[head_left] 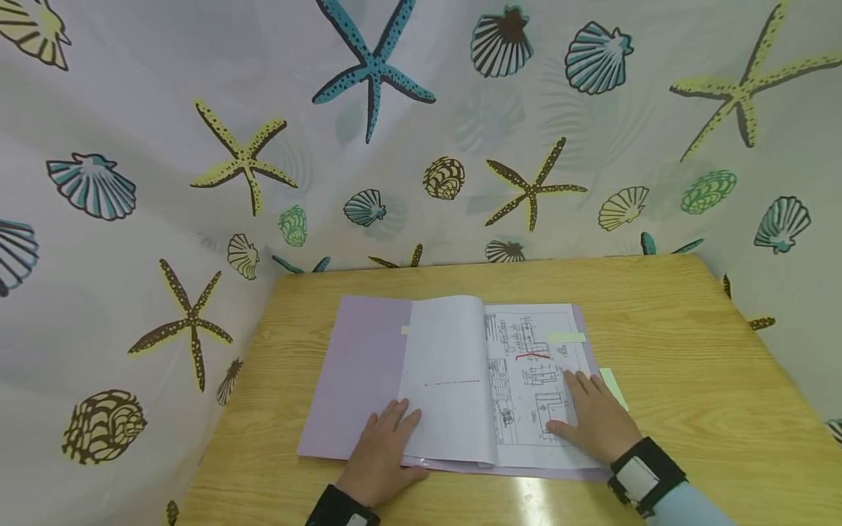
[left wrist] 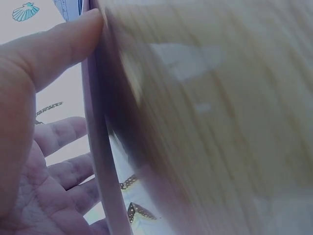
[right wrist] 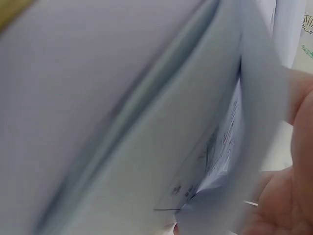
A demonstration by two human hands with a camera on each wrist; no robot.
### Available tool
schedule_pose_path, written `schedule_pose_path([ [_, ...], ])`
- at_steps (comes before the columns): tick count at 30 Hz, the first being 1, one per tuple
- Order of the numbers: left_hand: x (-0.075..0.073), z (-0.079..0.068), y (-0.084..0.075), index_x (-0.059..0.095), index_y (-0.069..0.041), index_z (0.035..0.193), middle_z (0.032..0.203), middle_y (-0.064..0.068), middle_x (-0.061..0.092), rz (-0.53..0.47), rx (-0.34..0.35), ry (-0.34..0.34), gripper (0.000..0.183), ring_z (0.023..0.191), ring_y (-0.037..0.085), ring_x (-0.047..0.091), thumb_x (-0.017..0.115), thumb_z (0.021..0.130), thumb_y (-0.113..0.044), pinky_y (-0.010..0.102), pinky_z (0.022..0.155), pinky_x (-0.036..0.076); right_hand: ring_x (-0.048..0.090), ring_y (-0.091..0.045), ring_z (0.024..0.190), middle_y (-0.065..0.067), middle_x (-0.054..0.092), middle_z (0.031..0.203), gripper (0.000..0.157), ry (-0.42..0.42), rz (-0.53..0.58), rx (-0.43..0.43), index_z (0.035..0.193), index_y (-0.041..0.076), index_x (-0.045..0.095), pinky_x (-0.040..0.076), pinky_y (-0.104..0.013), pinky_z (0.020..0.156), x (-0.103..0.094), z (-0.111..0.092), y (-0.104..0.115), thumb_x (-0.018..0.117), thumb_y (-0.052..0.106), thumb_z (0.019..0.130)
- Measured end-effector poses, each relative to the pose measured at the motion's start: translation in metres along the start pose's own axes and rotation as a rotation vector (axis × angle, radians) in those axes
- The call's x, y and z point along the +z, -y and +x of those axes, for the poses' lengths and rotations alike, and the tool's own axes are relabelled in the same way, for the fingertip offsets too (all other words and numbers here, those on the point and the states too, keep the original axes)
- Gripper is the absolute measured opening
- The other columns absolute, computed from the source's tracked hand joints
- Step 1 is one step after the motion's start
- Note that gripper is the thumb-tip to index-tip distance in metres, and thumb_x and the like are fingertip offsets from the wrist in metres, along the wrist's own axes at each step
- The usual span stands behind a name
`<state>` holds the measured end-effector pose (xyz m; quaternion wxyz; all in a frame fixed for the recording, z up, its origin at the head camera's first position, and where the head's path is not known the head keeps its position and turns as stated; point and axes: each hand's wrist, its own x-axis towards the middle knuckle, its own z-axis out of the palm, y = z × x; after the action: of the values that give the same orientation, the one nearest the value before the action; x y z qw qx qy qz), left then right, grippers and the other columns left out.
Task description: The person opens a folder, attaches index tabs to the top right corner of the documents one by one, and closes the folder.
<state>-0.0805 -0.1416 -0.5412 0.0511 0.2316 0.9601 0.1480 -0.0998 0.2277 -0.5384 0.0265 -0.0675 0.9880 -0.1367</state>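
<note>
A lilac folder [head_left: 358,365] lies open on the table. Its left side shows a white page [head_left: 450,351] with one thin line; the right side shows a sheet of technical drawings [head_left: 520,431] with a red stroke. My left hand [head_left: 380,456] rests over the folder's lower left part, fingers spread onto it, thumb by the bottom edge. In the left wrist view the thumb tip meets the lilac edge [left wrist: 100,166], fingers beyond it. My right hand [head_left: 600,420] lies on the drawing sheet's right side, fingers extended. The right wrist view shows curved, blurred paper [right wrist: 264,112] beside that hand.
Beneath the folder is a wooden table [head_left: 710,394]. A pale green tab [head_left: 613,387] sticks out at the folder's right edge, and another [head_left: 566,337] crosses the sheet. A white curtain [head_left: 408,219] printed with shells and starfish stands behind and at both sides.
</note>
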Motion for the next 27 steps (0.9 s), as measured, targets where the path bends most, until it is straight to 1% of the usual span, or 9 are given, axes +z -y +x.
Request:
schedule_pose_path([
  [4, 0.0006, 0.0004, 0.0005, 0.040, -0.014, 0.141, 0.148, 0.014, 0.033, -0.003, 0.008, 0.002, 0.090, 0.136, 0.030, 0.022, 0.076, 0.069, -0.054, 0.058, 0.106, 0.024, 0.025, -0.055, 0.125, -0.033, 0.038, 0.137, 0.102, -0.011, 0.025, 0.001, 0.140, -0.007, 0.030, 0.028, -0.066, 0.099, -0.0003, 0.0008, 0.0005, 0.075, 0.052, 0.071],
  [8, 0.0016, 0.0006, 0.0010, 0.040, -0.014, 0.141, 0.147, 0.014, 0.034, 0.000, 0.015, 0.003, 0.090, 0.136, 0.031, 0.022, 0.076, 0.070, -0.054, 0.058, 0.106, 0.025, 0.026, -0.055, 0.124, -0.031, 0.041, 0.136, 0.099, -0.022, 0.048, -0.012, 0.139, -0.008, 0.032, 0.027, -0.066, 0.100, -0.0010, 0.0015, 0.0008, 0.078, 0.046, 0.070],
  [11, 0.0016, 0.0006, 0.0006, 0.041, -0.014, 0.141, 0.147, 0.014, 0.034, 0.004, 0.019, 0.002, 0.089, 0.135, 0.032, 0.023, 0.076, 0.070, -0.054, 0.059, 0.105, 0.026, 0.028, -0.054, 0.124, -0.030, 0.043, 0.135, 0.094, -0.026, 0.040, -0.032, 0.137, -0.008, 0.035, 0.024, -0.065, 0.102, -0.0007, 0.0021, 0.0011, 0.078, 0.044, 0.071],
  [13, 0.0012, 0.0006, -0.0001, 0.041, -0.014, 0.141, 0.146, 0.014, 0.035, 0.002, 0.021, 0.000, 0.088, 0.135, 0.032, 0.024, 0.076, 0.070, -0.053, 0.060, 0.104, 0.027, 0.031, -0.053, 0.122, -0.031, 0.044, 0.133, 0.091, -0.035, 0.027, -0.045, 0.136, -0.008, 0.038, 0.026, -0.064, 0.102, -0.0007, 0.0021, 0.0018, 0.078, 0.044, 0.071],
  [15, 0.0010, 0.0005, -0.0005, 0.042, -0.014, 0.140, 0.146, 0.015, 0.036, 0.001, 0.022, -0.002, 0.087, 0.135, 0.033, 0.024, 0.076, 0.070, -0.053, 0.060, 0.104, 0.027, 0.036, -0.053, 0.119, -0.031, 0.045, 0.130, 0.089, -0.046, 0.012, -0.052, 0.135, -0.006, 0.041, 0.031, -0.065, 0.098, -0.0007, 0.0023, 0.0025, 0.078, 0.045, 0.071],
  [19, 0.0004, 0.0003, -0.0013, 0.042, -0.014, 0.140, 0.146, 0.014, 0.036, -0.001, 0.020, 0.000, 0.086, 0.135, 0.033, 0.024, 0.076, 0.070, -0.052, 0.061, 0.104, 0.027, 0.042, -0.050, 0.107, -0.032, 0.045, 0.126, 0.086, -0.067, -0.011, -0.043, 0.134, 0.000, 0.046, 0.045, -0.063, 0.082, -0.0010, 0.0022, 0.0036, 0.078, 0.047, 0.070],
  [22, 0.0001, 0.0004, -0.0013, 0.043, -0.015, 0.140, 0.146, 0.014, 0.036, 0.003, 0.021, 0.002, 0.085, 0.135, 0.033, 0.024, 0.076, 0.070, -0.052, 0.060, 0.104, 0.027, 0.044, -0.049, 0.101, -0.032, 0.042, 0.126, 0.084, -0.068, -0.014, -0.034, 0.134, 0.004, 0.048, 0.048, -0.060, 0.074, -0.0009, 0.0020, 0.0040, 0.078, 0.048, 0.069],
  [27, -0.0006, 0.0011, -0.0015, 0.044, -0.014, 0.139, 0.146, 0.015, 0.036, 0.003, 0.021, 0.009, 0.085, 0.135, 0.033, 0.024, 0.076, 0.070, -0.052, 0.061, 0.103, 0.027, 0.045, -0.049, 0.098, -0.033, 0.039, 0.128, 0.082, -0.070, 0.003, -0.025, 0.134, 0.007, 0.050, 0.049, -0.060, 0.072, -0.0019, 0.0017, 0.0053, 0.079, 0.045, 0.069],
])
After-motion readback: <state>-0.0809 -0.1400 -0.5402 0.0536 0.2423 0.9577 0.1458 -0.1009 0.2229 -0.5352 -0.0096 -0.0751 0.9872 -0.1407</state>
